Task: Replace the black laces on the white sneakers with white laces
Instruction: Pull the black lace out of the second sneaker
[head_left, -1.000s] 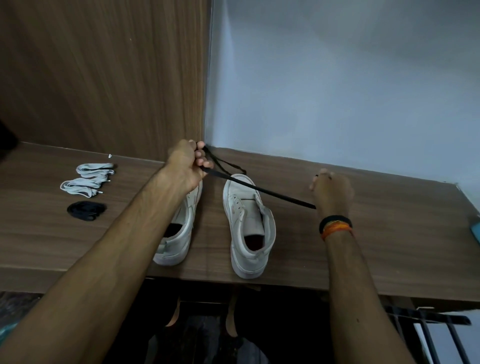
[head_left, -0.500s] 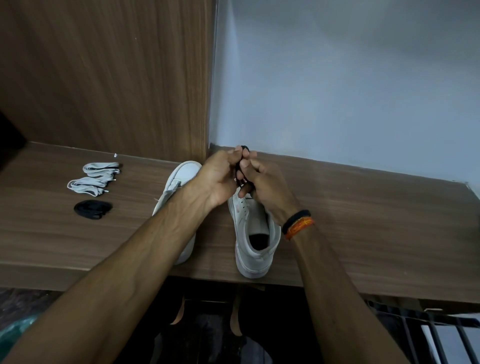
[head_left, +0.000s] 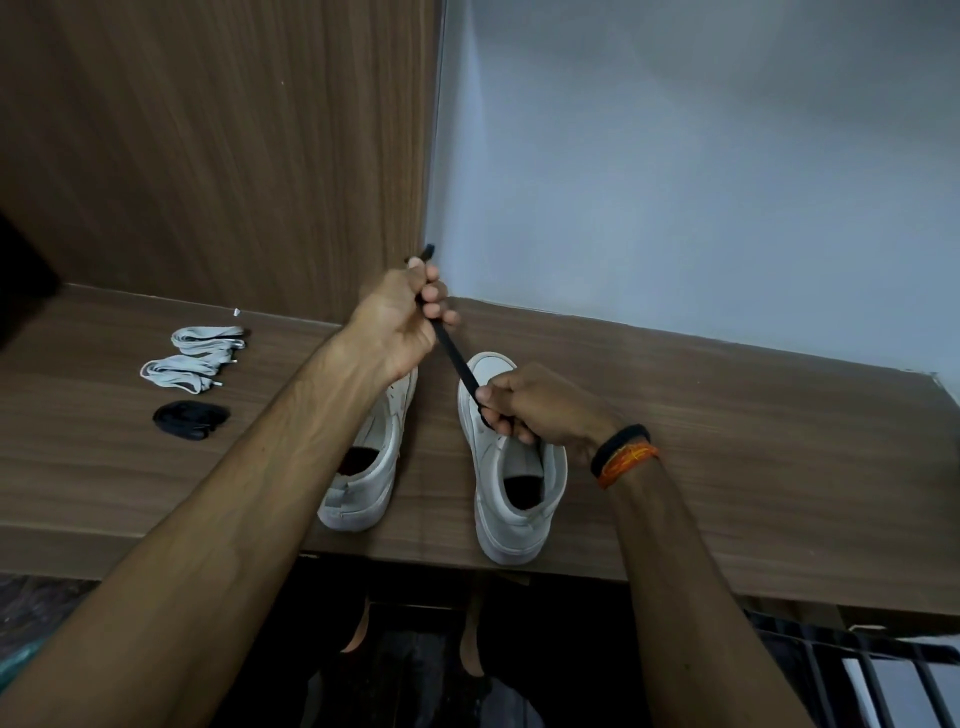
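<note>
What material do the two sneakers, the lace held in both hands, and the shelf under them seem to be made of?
Sneakers: smooth white leather or imitation leather, matte; the panels look stiff, and which of the two cannot be told.
Black lace: flat woven fabric, matte, pulled straight between left hand and right hand.
Shelf: brown wood-grain surface with straight streaks, probably laminate or veneer.

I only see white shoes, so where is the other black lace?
It lies bundled on the wooden shelf, far left in the head view, just in front of two white lace bundles.
</note>
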